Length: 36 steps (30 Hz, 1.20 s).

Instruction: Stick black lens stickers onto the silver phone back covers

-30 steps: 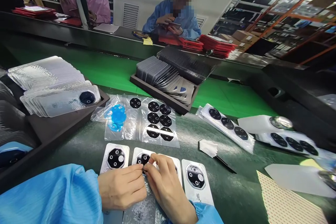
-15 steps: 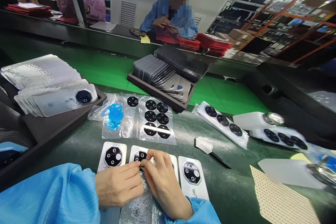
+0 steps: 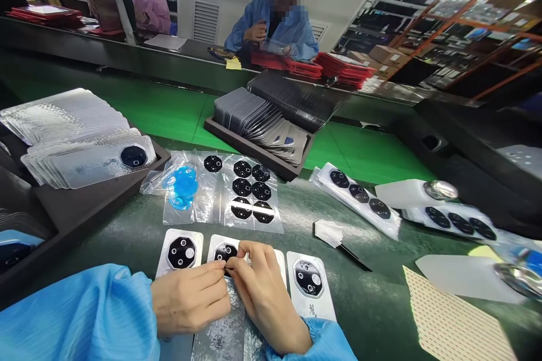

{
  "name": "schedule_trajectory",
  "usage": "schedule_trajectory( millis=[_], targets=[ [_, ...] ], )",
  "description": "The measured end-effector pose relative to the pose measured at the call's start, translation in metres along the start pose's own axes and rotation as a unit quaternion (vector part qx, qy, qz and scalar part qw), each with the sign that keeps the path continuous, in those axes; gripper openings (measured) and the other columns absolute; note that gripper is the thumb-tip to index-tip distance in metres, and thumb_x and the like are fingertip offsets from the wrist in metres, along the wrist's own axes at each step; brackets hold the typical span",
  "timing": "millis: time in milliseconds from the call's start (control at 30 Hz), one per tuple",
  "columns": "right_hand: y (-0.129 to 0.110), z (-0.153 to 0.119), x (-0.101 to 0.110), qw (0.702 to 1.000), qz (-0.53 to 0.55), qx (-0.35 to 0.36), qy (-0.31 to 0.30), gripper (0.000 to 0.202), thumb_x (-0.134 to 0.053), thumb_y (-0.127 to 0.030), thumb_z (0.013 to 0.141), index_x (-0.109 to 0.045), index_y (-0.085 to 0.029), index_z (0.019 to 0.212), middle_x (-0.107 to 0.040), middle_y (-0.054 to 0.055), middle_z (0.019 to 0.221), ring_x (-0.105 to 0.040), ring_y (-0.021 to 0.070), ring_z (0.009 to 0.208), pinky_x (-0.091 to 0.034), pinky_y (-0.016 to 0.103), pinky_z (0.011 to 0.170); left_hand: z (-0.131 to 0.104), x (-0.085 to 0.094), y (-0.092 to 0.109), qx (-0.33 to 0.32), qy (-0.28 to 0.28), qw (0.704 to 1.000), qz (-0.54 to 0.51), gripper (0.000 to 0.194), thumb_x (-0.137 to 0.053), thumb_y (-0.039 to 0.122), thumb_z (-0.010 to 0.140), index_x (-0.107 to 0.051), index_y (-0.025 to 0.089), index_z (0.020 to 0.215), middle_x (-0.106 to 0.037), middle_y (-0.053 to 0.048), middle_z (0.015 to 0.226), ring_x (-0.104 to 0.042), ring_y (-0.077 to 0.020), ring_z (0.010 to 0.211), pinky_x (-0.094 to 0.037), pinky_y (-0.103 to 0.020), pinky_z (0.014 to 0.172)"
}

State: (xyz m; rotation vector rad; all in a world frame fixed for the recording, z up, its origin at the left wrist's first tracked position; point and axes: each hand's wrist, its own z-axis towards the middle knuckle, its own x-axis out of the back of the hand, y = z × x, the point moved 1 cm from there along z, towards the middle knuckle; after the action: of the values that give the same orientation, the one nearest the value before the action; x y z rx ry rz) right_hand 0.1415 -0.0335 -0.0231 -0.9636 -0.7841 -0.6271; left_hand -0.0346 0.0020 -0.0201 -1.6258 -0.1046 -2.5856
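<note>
Four silvery phone back covers lie in a row before me, each bearing a black octagonal camera piece; the rightmost phone back cover (image 3: 311, 303) shows fully to the right of my hands. Over the second cover from the left, my left hand (image 3: 192, 299) and my right hand (image 3: 262, 293) meet fingertip to fingertip at the lower edge of its black camera piece (image 3: 224, 250). Both hands are closed in a pinch, and whatever lies between the fingertips is hidden. My right hand partly covers the third back cover (image 3: 279, 259). The leftmost back cover (image 3: 161, 259) sits beyond my left hand.
Clear sheets of black octagonal stickers (image 3: 279, 220) lie ahead, beside a blue film clump (image 3: 183, 187). Trays of covers stand at the left (image 3: 101, 197) and back (image 3: 254, 152). A black-handled tool (image 3: 354, 258) lies right. Across the bench, a person in blue (image 3: 271, 22) works.
My hands hold nearly the same pinched pose at the second cover. The view has shifted very slightly. Across the bench, the co-workers' hands have moved.
</note>
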Motion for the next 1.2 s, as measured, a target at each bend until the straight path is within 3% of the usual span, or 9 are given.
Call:
schedule_trajectory(
  millis=[100, 300, 533, 700, 767, 833, 967, 1100, 1200],
  targets=[
    [0.002, 0.002, 0.005, 1.0, 0.014, -0.003, 0.002, 0.02, -0.044, -0.005, 0.091, -0.058, -0.02, 0.093, -0.051, 0.008, 0.101, -0.046, 0.0229, 0.093, -0.046, 0.038, 0.077, 0.001, 0.001, 0.0, -0.002, 0.0, 1.0, -0.001, 0.015, -0.048, 0.005, 0.088, -0.062, 0.007, 0.086, -0.065, -0.009, 0.083, -0.066, -0.0199, 0.087, -0.045, -0.039, 0.107],
    [0.013, 0.006, 0.024, 0.98, 0.145, -0.082, 0.108, 0.016, -0.052, -0.015, 0.092, -0.065, -0.023, 0.093, -0.053, 0.004, 0.087, -0.051, 0.02, 0.085, -0.044, 0.035, 0.073, 0.003, 0.005, -0.001, -0.002, -0.007, 1.0, -0.014, 0.02, -0.043, 0.003, 0.09, -0.062, 0.007, 0.084, -0.065, -0.009, 0.082, -0.066, -0.0193, 0.088, -0.045, -0.039, 0.107],
    [0.035, 0.004, 0.026, 0.888, 0.386, -0.238, 0.072, 0.014, -0.059, -0.03, 0.09, -0.07, -0.022, 0.091, -0.065, 0.002, 0.085, -0.061, 0.016, 0.074, -0.05, 0.028, 0.067, -0.002, 0.003, -0.003, 0.002, -0.001, 1.0, -0.025, 0.018, -0.045, 0.003, 0.089, -0.061, 0.008, 0.083, -0.066, -0.009, 0.086, -0.064, -0.0203, 0.092, -0.044, -0.042, 0.108],
    [0.039, 0.003, 0.032, 0.834, 0.495, -0.243, -0.002, 0.033, -0.06, -0.041, 0.088, -0.064, -0.021, 0.114, -0.066, 0.005, 0.092, -0.063, 0.0162, 0.079, -0.054, 0.032, 0.076, -0.007, 0.0, -0.003, 0.008, -0.004, 1.0, -0.028, 0.016, -0.047, 0.004, 0.089, -0.061, 0.009, 0.084, -0.065, -0.008, 0.087, -0.063, -0.021, 0.095, -0.041, -0.048, 0.109],
    [0.038, 0.004, 0.03, 0.805, 0.534, -0.259, 0.009, 0.032, -0.068, -0.042, 0.082, -0.062, -0.02, 0.104, -0.065, 0.003, 0.087, -0.062, 0.0149, 0.073, -0.054, 0.029, 0.065, -0.007, -0.001, -0.003, 0.01, -0.006, 1.0, -0.027, 0.017, -0.046, 0.003, 0.089, -0.06, 0.009, 0.083, -0.065, -0.007, 0.086, -0.062, -0.0202, 0.093, -0.042, -0.048, 0.109],
    [0.036, 0.004, 0.027, 0.794, 0.537, -0.282, 0.033, 0.029, -0.072, -0.043, 0.077, -0.057, -0.02, 0.086, -0.063, 0.0, 0.074, -0.058, 0.0122, 0.06, -0.048, 0.023, 0.051, -0.008, -0.002, -0.003, 0.011, -0.01, 1.0, -0.027, 0.018, -0.045, 0.003, 0.09, -0.06, 0.009, 0.083, -0.064, -0.007, 0.085, -0.062, -0.0187, 0.089, -0.042, -0.048, 0.108],
    [0.032, 0.001, 0.022, 0.842, 0.448, -0.297, 0.041, 0.031, -0.063, -0.045, 0.084, -0.052, -0.02, 0.072, -0.058, -0.003, 0.055, -0.049, 0.0097, 0.047, -0.038, 0.021, 0.045, -0.011, -0.002, -0.009, 0.027, -0.005, 0.999, -0.04, 0.019, -0.043, 0.003, 0.091, -0.06, 0.01, 0.086, -0.065, -0.006, 0.085, -0.062, -0.0175, 0.088, -0.045, -0.046, 0.107],
    [0.028, -0.004, 0.022, 0.909, 0.336, -0.238, 0.059, 0.034, -0.05, -0.041, 0.094, -0.052, -0.02, 0.067, -0.053, -0.004, 0.051, -0.049, 0.0095, 0.046, -0.039, 0.022, 0.05, -0.015, 0.002, -0.015, 0.053, 0.025, 0.997, -0.048, 0.017, -0.044, 0.003, 0.091, -0.061, 0.008, 0.089, -0.067, -0.008, 0.086, -0.063, -0.0207, 0.099, -0.046, -0.045, 0.106],
    [0.027, -0.005, 0.021, 0.933, 0.298, -0.191, 0.073, 0.04, -0.04, -0.038, 0.099, -0.054, -0.021, 0.065, -0.047, -0.005, 0.046, -0.044, 0.0092, 0.041, -0.037, 0.023, 0.048, -0.016, 0.004, -0.016, 0.061, 0.027, 0.997, -0.046, 0.018, -0.043, 0.003, 0.091, -0.061, 0.007, 0.092, -0.068, -0.01, 0.09, -0.063, -0.0213, 0.102, -0.047, -0.045, 0.106]
  ],
)
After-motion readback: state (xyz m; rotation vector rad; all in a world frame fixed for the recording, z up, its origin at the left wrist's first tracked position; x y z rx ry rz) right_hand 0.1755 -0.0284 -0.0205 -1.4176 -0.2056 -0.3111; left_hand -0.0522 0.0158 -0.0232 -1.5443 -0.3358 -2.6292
